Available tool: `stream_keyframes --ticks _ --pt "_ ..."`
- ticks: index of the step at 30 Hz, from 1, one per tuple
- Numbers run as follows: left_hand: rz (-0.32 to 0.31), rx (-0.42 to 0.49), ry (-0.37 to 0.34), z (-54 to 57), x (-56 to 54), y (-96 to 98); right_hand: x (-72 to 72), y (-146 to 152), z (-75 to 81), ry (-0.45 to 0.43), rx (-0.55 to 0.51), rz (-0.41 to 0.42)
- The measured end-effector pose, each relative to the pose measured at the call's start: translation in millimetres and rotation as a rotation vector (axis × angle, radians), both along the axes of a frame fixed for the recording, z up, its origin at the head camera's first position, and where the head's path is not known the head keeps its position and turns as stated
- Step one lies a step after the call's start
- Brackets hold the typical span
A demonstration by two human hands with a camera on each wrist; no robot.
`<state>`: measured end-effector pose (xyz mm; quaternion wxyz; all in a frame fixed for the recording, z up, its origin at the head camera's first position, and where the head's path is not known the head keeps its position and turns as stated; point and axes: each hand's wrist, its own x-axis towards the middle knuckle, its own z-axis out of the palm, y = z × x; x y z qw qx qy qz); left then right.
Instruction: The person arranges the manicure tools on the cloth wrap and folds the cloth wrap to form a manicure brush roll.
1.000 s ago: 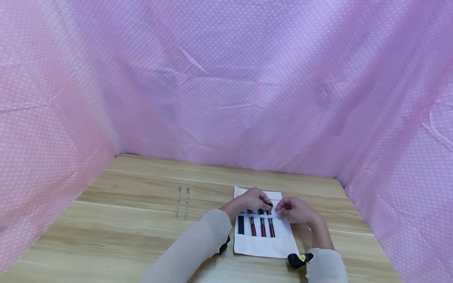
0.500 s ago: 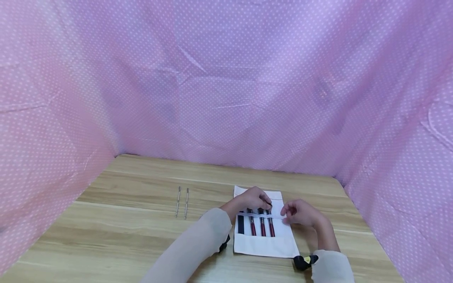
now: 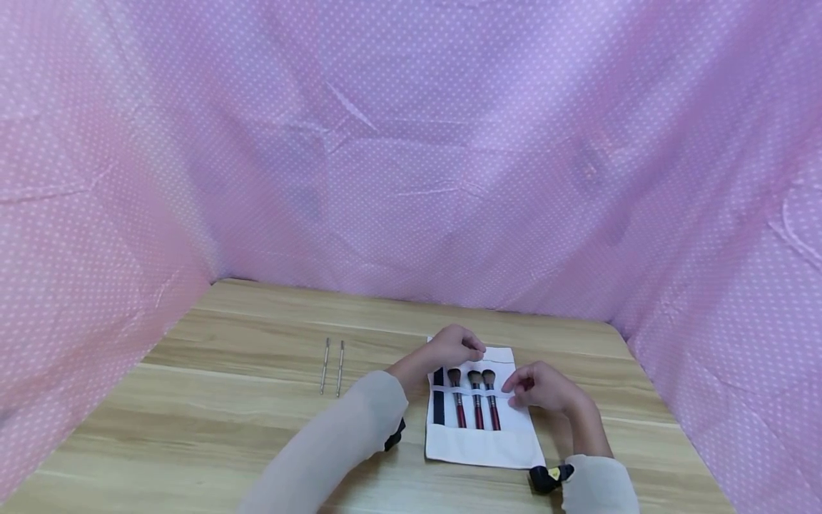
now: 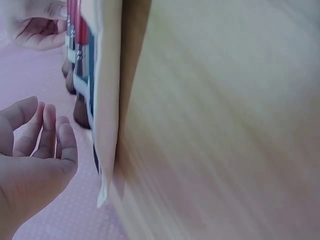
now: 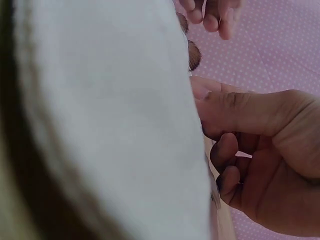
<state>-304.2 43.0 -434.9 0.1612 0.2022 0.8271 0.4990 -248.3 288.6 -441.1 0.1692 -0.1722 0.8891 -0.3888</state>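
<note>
A white cloth brush pouch point(image 3: 516, 415) lay spread flat on the light wood-grain table point(image 3: 225, 414), right of centre in the head view. Three makeup brushes point(image 3: 478, 415) with dark red handles, silvery ferrules and brown bristle heads lay side by side on it, under a narrow white band point(image 3: 465, 392), their handle ends at the white lower pocket point(image 3: 481, 447). The middle and right ones sat closer together than the left one. A flat black strip point(image 3: 439, 408) ran along the pouch's left side.

The left hand point(image 3: 453, 346) hung over the pouch's far end, just past the bristle heads; its grip was loose and held nothing, the thumb apart from the gently bent fingers. The right hand point(image 3: 542, 385) was at the pouch's right edge, near the band's end, its grip slack with lightly curled fingers; whether its fingertips touched the cloth could not be told.

Two slim silver metal rods point(image 3: 340, 368) lay nearly parallel, well apart to the left of the pouch.
</note>
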Motion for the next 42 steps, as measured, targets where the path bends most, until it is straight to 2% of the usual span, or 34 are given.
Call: stream_keyframes --ticks 11,22,28,36,42 --pt "0.003 -0.010 0.032 10.0 -3.3 -42.1 -0.4 -1.9 -4.6 0.024 -0.029 0.016" --pt "-0.055 -0.057 0.123 14.1 -9.9 -89.4 -3.2 0.1 -4.5 0.011 -0.035 0.036" --pt "-0.014 -0.096 0.121 13.7 -15.4 -126.0 -1.8 -2.2 -3.0 -0.007 -0.066 0.036" --pt "0.058 -0.130 0.102 11.3 -20.7 -187.6 -2.7 -2.8 -3.7 -0.008 -0.025 0.011" --pt "0.118 -0.127 0.049 4.9 -20.3 -227.2 -2.7 -0.6 -7.1 -0.017 -0.044 0.000"
